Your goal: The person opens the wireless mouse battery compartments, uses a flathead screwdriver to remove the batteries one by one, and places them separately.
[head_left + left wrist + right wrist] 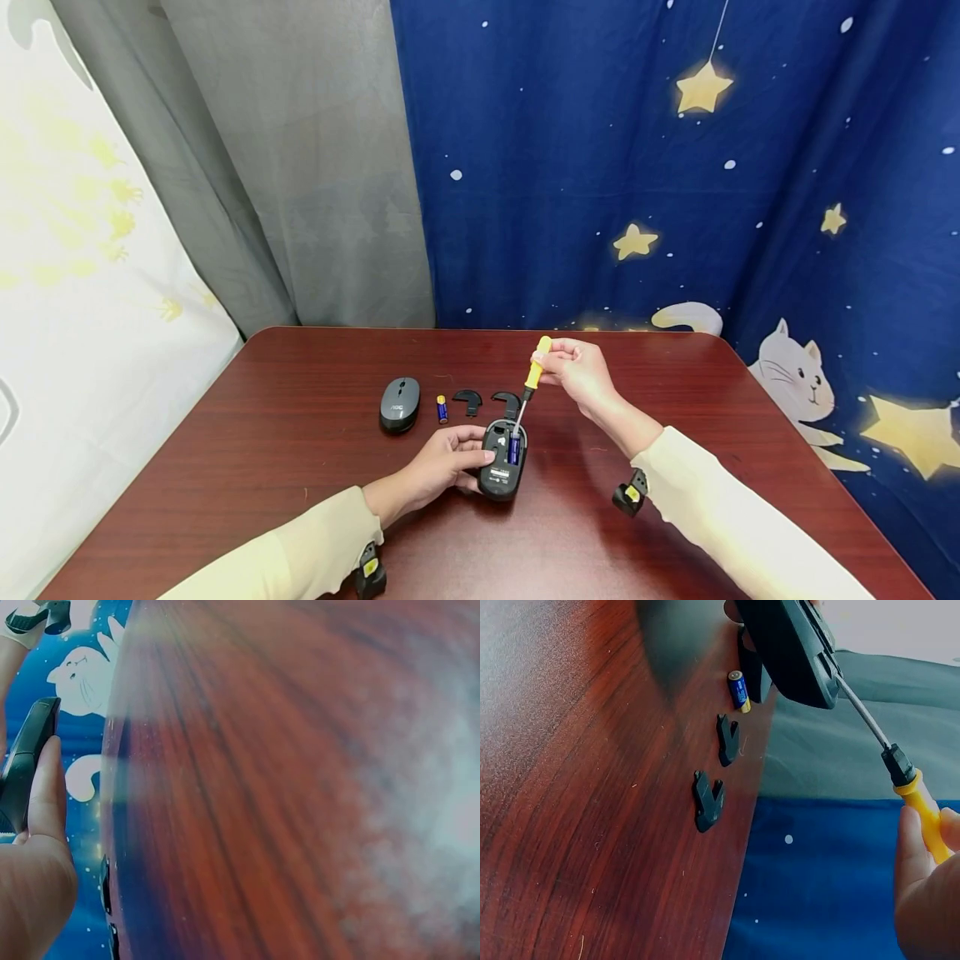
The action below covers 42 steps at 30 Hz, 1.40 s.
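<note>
My left hand (450,457) grips a black computer mouse (501,479) with its underside turned up, holding it above the table. A blue battery (513,450) lies in the mouse's uncovered slot. Between thumb and fingers, my right hand (581,371) pinches the yellow handle of a screwdriver (534,375). Its metal shaft slants down, and the tip is at the upper end of the battery slot. In the right wrist view the shaft of the screwdriver (866,712) meets the end of the mouse (787,656); the exact contact of the tip is hidden.
On the reddish-brown table (315,375), beyond the left hand, sit a grey mouse (400,404), a blue and yellow battery (442,409) and two black covers, one cover (468,400) beside the other cover (508,403). Curtains (562,167) hang behind the table's far edge.
</note>
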### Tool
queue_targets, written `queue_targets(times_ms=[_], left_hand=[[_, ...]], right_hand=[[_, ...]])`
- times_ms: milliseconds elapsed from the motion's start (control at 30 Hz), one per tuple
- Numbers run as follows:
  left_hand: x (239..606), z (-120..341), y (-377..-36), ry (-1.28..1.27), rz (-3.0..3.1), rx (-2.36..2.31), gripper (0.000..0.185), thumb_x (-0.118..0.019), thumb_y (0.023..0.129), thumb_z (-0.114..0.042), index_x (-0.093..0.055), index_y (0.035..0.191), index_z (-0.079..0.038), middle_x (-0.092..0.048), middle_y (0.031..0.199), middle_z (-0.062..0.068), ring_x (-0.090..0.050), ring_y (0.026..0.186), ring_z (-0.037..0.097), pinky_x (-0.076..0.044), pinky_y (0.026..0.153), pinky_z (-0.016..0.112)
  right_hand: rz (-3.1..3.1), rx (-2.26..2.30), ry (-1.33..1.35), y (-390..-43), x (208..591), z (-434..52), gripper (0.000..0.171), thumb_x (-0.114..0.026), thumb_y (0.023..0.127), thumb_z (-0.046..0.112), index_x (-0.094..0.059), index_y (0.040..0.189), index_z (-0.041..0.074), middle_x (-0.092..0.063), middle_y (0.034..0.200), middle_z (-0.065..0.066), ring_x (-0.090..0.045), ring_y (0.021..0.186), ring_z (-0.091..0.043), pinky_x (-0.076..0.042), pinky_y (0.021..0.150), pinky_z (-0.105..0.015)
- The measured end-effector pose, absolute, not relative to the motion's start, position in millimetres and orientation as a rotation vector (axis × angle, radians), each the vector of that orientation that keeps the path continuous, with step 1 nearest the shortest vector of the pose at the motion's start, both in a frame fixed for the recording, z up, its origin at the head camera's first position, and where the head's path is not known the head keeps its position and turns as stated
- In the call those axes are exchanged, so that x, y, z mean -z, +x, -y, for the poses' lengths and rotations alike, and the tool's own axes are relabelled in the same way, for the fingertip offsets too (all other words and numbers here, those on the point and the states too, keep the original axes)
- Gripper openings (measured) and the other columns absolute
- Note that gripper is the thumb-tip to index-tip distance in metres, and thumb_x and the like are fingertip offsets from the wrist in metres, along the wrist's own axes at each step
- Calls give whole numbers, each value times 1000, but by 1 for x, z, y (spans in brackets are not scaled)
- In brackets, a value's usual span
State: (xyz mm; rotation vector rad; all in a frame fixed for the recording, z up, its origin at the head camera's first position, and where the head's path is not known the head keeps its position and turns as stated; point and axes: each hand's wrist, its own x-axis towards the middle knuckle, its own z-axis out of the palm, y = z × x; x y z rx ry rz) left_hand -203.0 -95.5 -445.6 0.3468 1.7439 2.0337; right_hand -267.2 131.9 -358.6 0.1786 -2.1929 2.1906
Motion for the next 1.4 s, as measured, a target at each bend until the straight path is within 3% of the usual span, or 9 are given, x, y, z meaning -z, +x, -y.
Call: queue_targets(times_ms=[200,767,1100,1400], left_hand=[[447,96,-202,351,-1742,-2025,47,-65,90,-5,-49,130,12,-67,107,17,-67,79,16,-55,57,25],[444,93,-203,387,-1716,-2034,46,-64,90,-5,-48,130,12,-67,106,15,-67,81,17,-56,59,25],[442,96,-210,368,-1697,-2067,48,-63,93,-7,-46,134,10,-65,113,18,-68,91,21,-58,67,35],[440,100,-212,318,-1694,-2090,51,-62,93,-9,-42,136,10,-65,113,18,-68,93,22,-58,71,37]], right_hand=[[2234,-2184,114,-270,360,-130,24,-68,87,-2,-60,106,-14,-69,84,-10,-67,70,-13,-56,77,-40],[2274,-2161,-112,-273,362,-134,23,-68,88,2,-61,103,-14,-66,84,-14,-68,67,-14,-57,70,-32],[2031,-2280,207,-266,359,-141,21,-64,90,-2,-58,109,-11,-71,88,-8,-68,76,-14,-57,75,-35],[1915,-2189,503,-255,359,-139,23,-69,87,-2,-61,109,-7,-72,92,-7,-70,84,-19,-56,76,-39]])
